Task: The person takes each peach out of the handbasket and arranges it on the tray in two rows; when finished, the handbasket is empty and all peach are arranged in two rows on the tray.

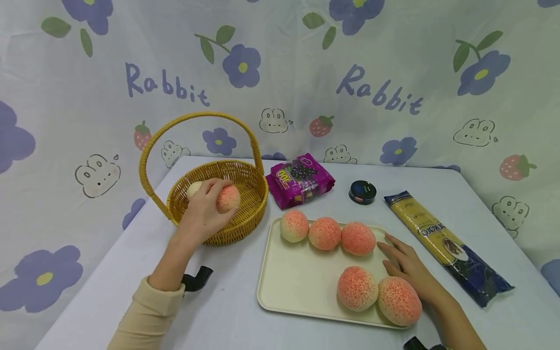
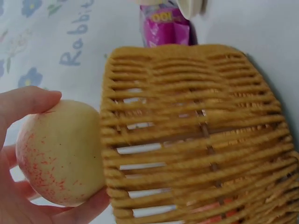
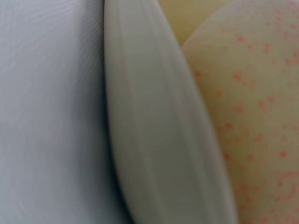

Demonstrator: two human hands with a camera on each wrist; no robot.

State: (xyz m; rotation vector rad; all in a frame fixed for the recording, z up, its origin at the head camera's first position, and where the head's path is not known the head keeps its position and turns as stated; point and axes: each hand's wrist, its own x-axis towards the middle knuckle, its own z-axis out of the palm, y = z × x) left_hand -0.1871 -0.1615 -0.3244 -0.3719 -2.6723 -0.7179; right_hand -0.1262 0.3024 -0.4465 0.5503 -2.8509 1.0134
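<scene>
My left hand [image 1: 204,210] grips a pink-speckled peach [image 1: 229,198] over the wicker basket [image 1: 236,231]. In the left wrist view, thumb and fingers curve round the held peach [image 2: 70,154], right at the basket's rim [image 2: 110,107]. A paler round fruit [image 1: 193,189] shows inside the basket, partly behind the hand. On the right, my right hand [image 1: 409,267] rests along the edge of a cream tray [image 1: 302,277], fingers extended. Several peaches [image 1: 324,233] lie on this tray, three in a row at the back and two [image 1: 357,288] at the front right. The right wrist view shows the tray's side [image 3: 159,116] close up, without the hand.
Behind the tray lie a purple snack bag [image 1: 302,180] with grape pictures and a round black tin [image 1: 362,192]. A long yellow and blue pasta packet [image 1: 446,245] lies to the right of my right hand. The basket's tall handle [image 1: 197,115] arches up behind my left hand.
</scene>
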